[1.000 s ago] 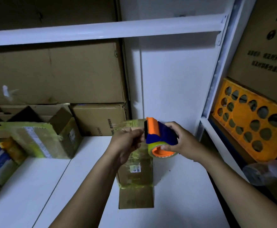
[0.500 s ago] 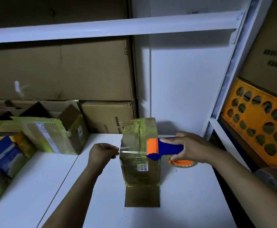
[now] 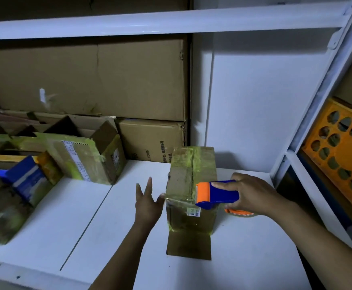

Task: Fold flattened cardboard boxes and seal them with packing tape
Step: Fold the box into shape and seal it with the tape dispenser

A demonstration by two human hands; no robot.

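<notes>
1. Head view: a cardboard box stands mid-shelf. The right hand grips a tape dispenser on its top; the left hand is spread empty beside it.
2. The box looks light, stiff and tape-slick, best braced at its sides.

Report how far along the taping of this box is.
Done: the box stands folded, glossy tape over its top. In hand: the right hand holds the dispenser at the box's near top edge; the left hand is open beside it. Left: a flap at the base lies flat on the shelf, unsealed.
</notes>
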